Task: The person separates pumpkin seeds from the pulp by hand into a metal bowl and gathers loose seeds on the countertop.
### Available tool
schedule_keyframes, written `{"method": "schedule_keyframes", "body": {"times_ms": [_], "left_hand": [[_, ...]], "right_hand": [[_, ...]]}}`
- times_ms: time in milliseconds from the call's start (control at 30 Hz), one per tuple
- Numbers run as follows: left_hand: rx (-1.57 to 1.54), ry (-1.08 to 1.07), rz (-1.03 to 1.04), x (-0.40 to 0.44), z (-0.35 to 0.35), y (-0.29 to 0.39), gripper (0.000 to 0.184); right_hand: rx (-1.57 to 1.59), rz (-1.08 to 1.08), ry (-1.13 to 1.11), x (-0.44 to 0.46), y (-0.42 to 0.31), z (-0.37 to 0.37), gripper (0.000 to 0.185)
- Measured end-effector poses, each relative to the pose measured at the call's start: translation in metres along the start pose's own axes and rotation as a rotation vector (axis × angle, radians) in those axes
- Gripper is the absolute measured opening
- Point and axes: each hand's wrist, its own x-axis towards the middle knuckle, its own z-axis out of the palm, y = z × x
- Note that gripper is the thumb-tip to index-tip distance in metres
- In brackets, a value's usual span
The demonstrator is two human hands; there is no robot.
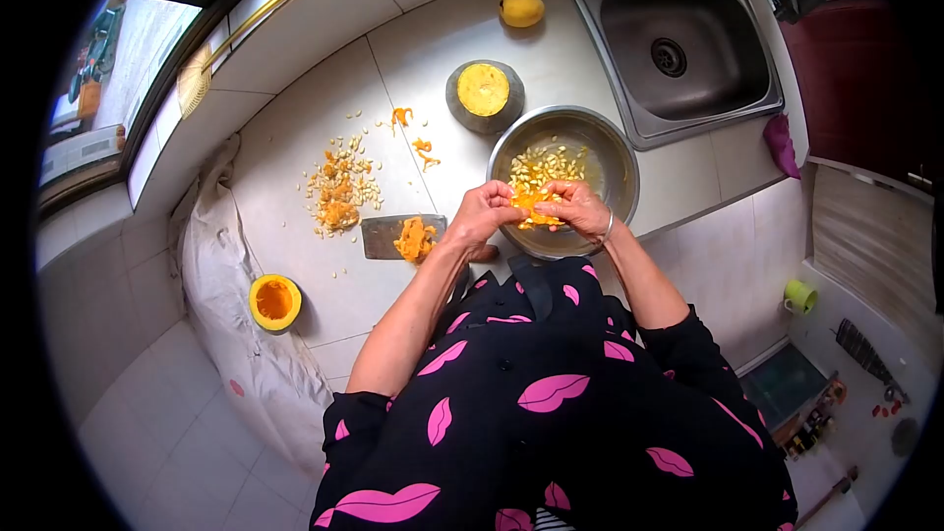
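We see the left hand (482, 213) and right hand (580, 211) both pinching the orange pulp (532, 205), which lies directly between them, equally near each, over the near side of the metal bowl (612, 177), bodyward of the loose seeds (543, 165), its long axis impossible to tell

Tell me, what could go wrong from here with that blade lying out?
The cleaver lies close by the left forearm, so a careless movement might nudge it or bring skin against the blade. The metal bowl sits near the counter's front edge; a bump could tip it. The orange pulp in the left hand and right hand might slip.
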Motion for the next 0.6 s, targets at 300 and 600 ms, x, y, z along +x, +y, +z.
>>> {"method": "schedule_keyframes", "body": {"times_ms": [300, 600], "left_hand": [[0.009, -0.065, -0.038, -0.001, 0.005, 0.001, 0.021], [0.007, -0.063, -0.062, -0.006, 0.004, 0.005, 0.020]], "right_hand": [[0.017, -0.020, 0.039, -0.003, -0.008, 0.007, 0.021], [-0.057, -0.048, -0.006, 0.003, -0.001, 0.003, 0.021]]}}
